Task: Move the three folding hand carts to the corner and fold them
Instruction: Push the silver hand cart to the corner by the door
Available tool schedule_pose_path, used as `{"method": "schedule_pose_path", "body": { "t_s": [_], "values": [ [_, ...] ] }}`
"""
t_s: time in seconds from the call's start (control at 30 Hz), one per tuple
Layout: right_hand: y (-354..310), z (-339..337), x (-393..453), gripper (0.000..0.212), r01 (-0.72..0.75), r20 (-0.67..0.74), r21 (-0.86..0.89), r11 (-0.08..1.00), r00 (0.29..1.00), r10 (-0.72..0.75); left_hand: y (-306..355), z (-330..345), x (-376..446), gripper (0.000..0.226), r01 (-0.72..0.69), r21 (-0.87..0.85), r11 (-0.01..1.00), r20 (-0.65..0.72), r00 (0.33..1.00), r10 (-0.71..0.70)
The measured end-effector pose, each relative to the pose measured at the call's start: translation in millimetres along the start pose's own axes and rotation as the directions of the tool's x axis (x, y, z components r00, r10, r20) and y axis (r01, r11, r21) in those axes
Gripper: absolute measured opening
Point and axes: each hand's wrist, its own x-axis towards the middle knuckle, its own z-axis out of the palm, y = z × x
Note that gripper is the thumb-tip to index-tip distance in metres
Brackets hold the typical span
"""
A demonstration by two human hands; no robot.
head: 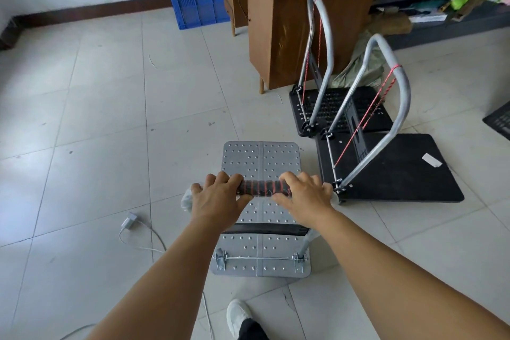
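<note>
On the tiled floor [96,119], the silver cart's deck [260,163] runs straight ahead beneath its crosswise handle [260,188], which the left hand [218,199] and right hand [302,196] both clasp, fingers curled over.

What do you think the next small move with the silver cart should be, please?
Probably push the silver cart forward toward the two black carts by the desk: both the left hand and right hand grip its handle, which stands unfolded.

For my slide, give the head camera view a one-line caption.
Both hands grip the silver cart's handle; two black carts stand unfolded beside a wooden desk.
</note>
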Motion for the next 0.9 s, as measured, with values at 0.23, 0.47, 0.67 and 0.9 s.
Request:
{"method": "schedule_pose_path", "body": {
  "t_s": [0.23,0.47,0.67,0.9],
  "values": [
    [-4.2,-18.2,48.2,0.039,0.002,0.049,0.005,1.0,0.999,-0.002,-6.5,-12.6,47.9,0.039,-0.001,-0.022,1.0,0.003,1.0,0.001],
    [1.3,-40.2,96.8,0.037,0.054,0.081,-0.02,0.998,0.995,-0.052,0.3,-19.1,82.7,0.039,0.073,-0.046,0.996,0.0,0.997,-0.073],
    [3.3,-56.5,147.0,0.036,0.171,0.097,-0.042,0.984,0.981,-0.166,1.0,-23.4,113.0,0.04,0.177,-0.067,0.982,-0.008,0.984,-0.177],
    [-8.5,-76.1,207.5,0.04,0.336,0.156,-0.089,0.938,0.934,-0.32,-2.9,-35.3,147.2,0.041,0.331,-0.104,0.938,-0.005,0.943,-0.333]
  ]
}}
